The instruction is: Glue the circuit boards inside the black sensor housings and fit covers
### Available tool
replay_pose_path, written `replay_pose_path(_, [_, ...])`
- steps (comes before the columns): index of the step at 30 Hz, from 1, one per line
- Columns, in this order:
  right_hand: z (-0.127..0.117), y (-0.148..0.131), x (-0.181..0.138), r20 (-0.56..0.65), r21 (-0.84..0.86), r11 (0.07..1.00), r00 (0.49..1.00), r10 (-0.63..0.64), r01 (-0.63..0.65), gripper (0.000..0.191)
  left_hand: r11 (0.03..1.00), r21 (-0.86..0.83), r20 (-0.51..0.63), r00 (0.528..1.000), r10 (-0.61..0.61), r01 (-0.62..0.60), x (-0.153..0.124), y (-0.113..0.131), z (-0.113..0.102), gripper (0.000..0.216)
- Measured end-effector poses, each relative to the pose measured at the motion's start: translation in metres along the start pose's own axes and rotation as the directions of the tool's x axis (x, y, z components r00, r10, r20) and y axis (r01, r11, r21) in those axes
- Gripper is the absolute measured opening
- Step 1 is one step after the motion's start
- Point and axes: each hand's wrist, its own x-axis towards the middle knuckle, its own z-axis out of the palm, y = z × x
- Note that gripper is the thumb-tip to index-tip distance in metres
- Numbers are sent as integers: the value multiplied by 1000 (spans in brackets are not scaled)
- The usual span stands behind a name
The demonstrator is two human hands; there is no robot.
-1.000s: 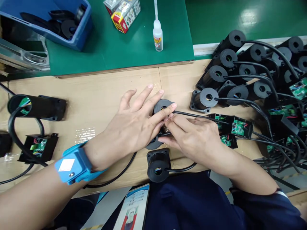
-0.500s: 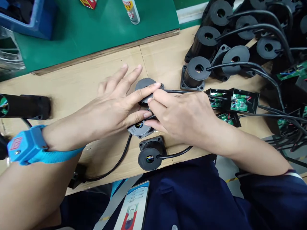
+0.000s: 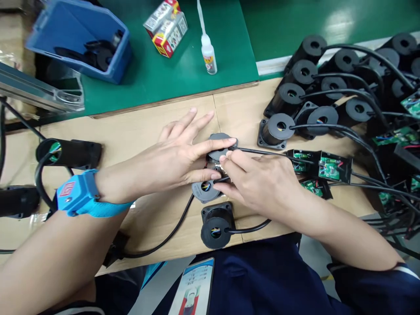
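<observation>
- Since the earlier frame, the view has swung back, so the glue bottle [image 3: 208, 54] and blue bin [image 3: 70, 24] show again beyond the hands. Both hands have stayed over the same spot.
- The left hand [image 3: 173, 159] lies splayed and grasps nothing. Its forefinger presses flat on the round black cap [image 3: 218, 146] and its thumb rests beside the grey-faced housing [image 3: 205, 191] just beneath.
- The right hand [image 3: 262, 181] is pinched on the black cable [image 3: 259, 152] at the left fingertips.
- The step in hand looks like seating that cable into the cap.
- The next move calls for a steady hold-down and a fine, straight push, clear of the third housing [image 3: 215, 227] nearer the body.
</observation>
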Motion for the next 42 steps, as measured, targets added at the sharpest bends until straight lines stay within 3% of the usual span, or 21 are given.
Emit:
replay_pose_path(8, [-1,1,0,-10,23,999,1000,-22,22,44,999,-35,32,999,25,-24,-1,0,-15,71])
replay_pose_path(19, [-6,0,-2,47,25,999,998,-42,41,44,999,-32,35,999,20,-19,-4,-4,-12,76])
replay_pose_path(28, [-1,1,-6,47,31,999,998,-41,40,56,1000,-14,15,999,29,-28,-6,-4,-8,80])
replay_pose_path(37, [2,-5,-5,-36,-21,998,998,-52,51,53,999,-35,44,999,-31,33,-3,0,-9,80])
replay_pose_path(42, [3,-2,-5,-22,-49,996,997,-69,68,46,1000,-2,30,999,-20,20,-4,2,-8,81])
